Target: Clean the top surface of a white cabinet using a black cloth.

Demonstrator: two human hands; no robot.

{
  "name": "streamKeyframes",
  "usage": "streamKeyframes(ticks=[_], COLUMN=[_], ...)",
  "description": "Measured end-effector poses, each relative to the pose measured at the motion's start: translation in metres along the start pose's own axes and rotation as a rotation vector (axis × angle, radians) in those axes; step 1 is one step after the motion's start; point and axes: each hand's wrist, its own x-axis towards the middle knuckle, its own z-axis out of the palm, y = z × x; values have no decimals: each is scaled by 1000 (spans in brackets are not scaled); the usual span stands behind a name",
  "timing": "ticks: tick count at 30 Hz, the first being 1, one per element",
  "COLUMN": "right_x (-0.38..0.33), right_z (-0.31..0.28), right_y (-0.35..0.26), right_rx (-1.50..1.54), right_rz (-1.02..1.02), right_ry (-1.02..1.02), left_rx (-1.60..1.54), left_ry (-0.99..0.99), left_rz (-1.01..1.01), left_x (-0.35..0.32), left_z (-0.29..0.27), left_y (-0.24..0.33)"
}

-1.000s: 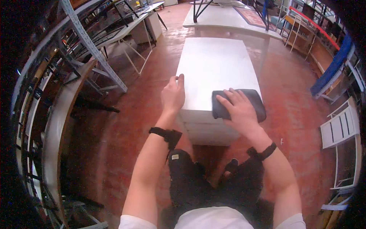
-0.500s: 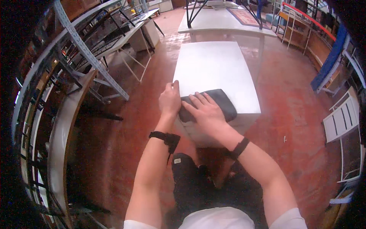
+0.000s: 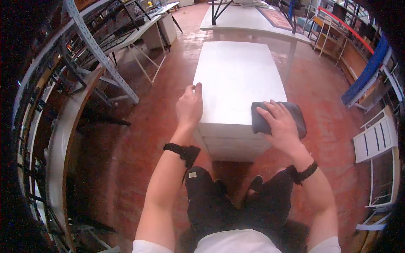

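Observation:
In front of me stands a white cabinet [image 3: 236, 80] with a flat top and horizontal lines across its near side. At its left edge is my left hand [image 3: 190, 106], fingers curled and closed against the rim, thumb side up; the fingers' far side is hidden. My right hand [image 3: 282, 126] grips a dark grey cloth pad [image 3: 296, 114], its fingers spread over the upper face. The pad lies at the top's near right corner and sticks out past the right edge. Black bands circle both wrists.
Beyond the cabinet is a larger white table [image 3: 236, 23] with black metal legs on it. Metal shelving [image 3: 95, 50] and a long board [image 3: 63, 152] line the left. A blue post [image 3: 366, 76] and a white slatted frame [image 3: 376, 137] stand right, on red floor [image 3: 325, 139].
My right hand has slid the dark cloth pad from the near left of the top rightward to the right edge. My left hand stays at the left edge.

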Motion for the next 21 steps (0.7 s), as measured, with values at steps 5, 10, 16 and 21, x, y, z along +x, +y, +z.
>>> streamKeyframes(ticks=[5,10,16,21], right_x=[30,67,83,65], right_z=[24,53,75,50], right_y=[-34,-85,-106,-92], right_rx=[-24,-21,-59,18], right_rz=[-49,-94,-105,-99], right_ry=[-32,17,136,33], left_rx=[2,-3,17,-14], left_ry=[5,-14,1,-35], left_rz=[-7,-22,-37,-59], left_x=[-1,-1,6,7], left_z=[-2,-4,-1,-4], left_y=[2,2,0,-4])
